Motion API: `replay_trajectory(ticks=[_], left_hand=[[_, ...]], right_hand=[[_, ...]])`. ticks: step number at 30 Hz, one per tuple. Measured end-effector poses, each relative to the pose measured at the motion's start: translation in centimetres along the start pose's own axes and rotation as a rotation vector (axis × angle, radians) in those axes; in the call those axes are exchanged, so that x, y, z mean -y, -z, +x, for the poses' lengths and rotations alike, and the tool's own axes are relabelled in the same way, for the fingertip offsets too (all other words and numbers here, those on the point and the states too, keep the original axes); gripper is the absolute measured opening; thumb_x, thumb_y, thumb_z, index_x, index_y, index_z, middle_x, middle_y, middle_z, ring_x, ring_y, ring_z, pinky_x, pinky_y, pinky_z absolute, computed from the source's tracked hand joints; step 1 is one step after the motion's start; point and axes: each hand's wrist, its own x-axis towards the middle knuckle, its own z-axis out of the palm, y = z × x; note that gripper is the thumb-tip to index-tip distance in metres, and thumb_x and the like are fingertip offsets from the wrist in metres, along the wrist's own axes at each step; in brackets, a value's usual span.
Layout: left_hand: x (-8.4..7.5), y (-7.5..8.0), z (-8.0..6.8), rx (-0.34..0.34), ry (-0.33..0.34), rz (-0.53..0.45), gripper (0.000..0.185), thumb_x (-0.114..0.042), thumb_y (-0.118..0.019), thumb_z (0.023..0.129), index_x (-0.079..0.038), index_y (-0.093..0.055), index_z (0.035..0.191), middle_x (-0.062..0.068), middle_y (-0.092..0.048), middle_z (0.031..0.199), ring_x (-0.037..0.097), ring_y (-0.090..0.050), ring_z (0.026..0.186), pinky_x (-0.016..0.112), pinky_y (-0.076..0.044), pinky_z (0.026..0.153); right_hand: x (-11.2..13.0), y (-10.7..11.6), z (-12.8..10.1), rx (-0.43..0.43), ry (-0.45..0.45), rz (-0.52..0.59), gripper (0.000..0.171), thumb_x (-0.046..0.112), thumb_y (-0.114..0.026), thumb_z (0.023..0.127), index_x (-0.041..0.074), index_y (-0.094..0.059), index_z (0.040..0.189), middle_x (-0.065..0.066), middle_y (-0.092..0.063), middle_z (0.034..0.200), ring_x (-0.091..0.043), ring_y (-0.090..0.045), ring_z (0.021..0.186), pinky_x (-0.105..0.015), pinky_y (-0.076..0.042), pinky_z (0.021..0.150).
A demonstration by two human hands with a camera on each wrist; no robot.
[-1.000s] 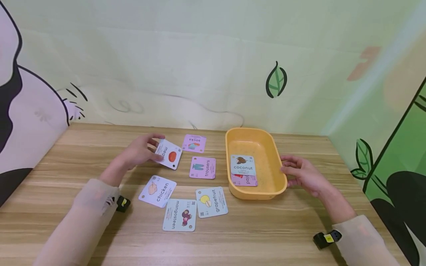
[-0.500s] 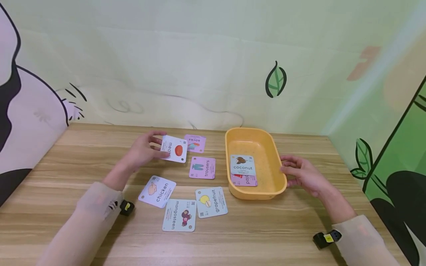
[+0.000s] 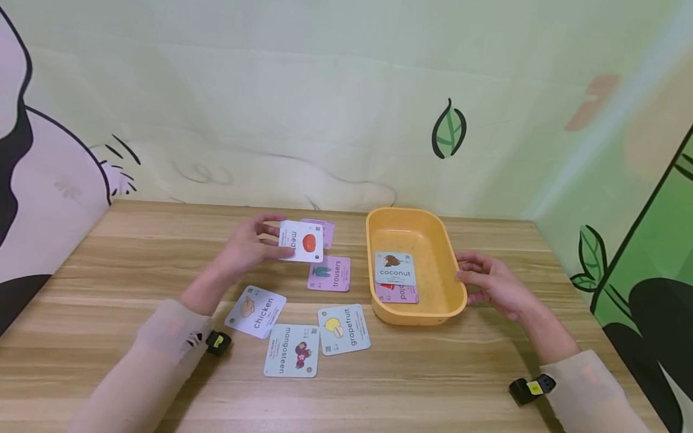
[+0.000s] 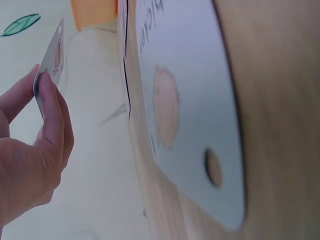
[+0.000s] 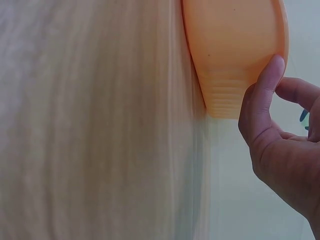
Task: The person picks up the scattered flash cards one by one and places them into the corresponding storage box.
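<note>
My left hand (image 3: 249, 243) pinches a meat flashcard (image 3: 302, 242) between thumb and fingers, held above the table. It partly covers the socks card (image 3: 328, 233) and the top edge of the trousers card (image 3: 337, 275). In the left wrist view, the meat card (image 4: 56, 52) is seen nearly edge-on. My right hand (image 3: 495, 284) touches the right rim of a yellow plastic basket (image 3: 433, 316), its relaxed thumb and fingers on the outer side. Inside the basket, a coconut card (image 3: 395, 272) overlaps a pink card (image 3: 400, 294) whose word is partly hidden.
Nearer the front lie a chicken card (image 3: 257, 311), a mangosteen card (image 3: 291, 350) and a grapefruit card (image 3: 344, 328) on the wooden table (image 3: 433, 379). A printed wall backdrop (image 3: 281, 108) stands directly behind the table's far edge.
My left hand has carried the meat card to the right, turning it straighter, so that it now overlaps the socks and trousers cards in view. The right hand and basket stay put.
</note>
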Motion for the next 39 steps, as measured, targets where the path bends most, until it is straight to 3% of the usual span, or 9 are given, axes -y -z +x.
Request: replay_trajectory(ticks=[10, 33, 39], left_hand=[[-0.5, -2.7, -0.2, 0.063, -0.019, -0.047, 0.077, 0.008, -0.079, 0.084, -0.002, -0.042, 0.15, 0.023, -0.05, 0.128, 0.033, -0.061, 0.105, 0.03, -0.059, 0.08], [-1.6, -7.7, 0.2, 0.084, -0.051, -0.098, 0.073, 0.006, -0.083, 0.081, -0.004, -0.049, 0.145, 0.019, -0.055, 0.122, 0.031, -0.064, 0.103, 0.036, -0.06, 0.083], [-2.1, -8.9, 0.4, 0.093, -0.027, -0.091, 0.073, 0.006, -0.084, 0.081, -0.003, -0.049, 0.144, 0.019, -0.055, 0.121, 0.031, -0.065, 0.102, 0.035, -0.06, 0.081]], right_hand=[[0.0, 0.0, -0.1, -0.001, 0.001, 0.006, 0.06, 0.008, -0.058, 0.104, -0.015, -0.026, 0.15, -0.015, -0.053, 0.119, -0.016, -0.067, 0.09, -0.032, -0.061, 0.069], [0.1, -0.1, -0.1, 0.005, 0.0, 0.008, 0.06, 0.008, -0.057, 0.104, -0.014, -0.026, 0.15, -0.017, -0.053, 0.12, -0.017, -0.066, 0.09, -0.033, -0.061, 0.068], [0.0, -0.1, -0.1, 0.002, 0.004, 0.012, 0.059, 0.009, -0.057, 0.104, -0.014, -0.026, 0.15, -0.015, -0.053, 0.119, -0.017, -0.066, 0.09, -0.033, -0.061, 0.068]])
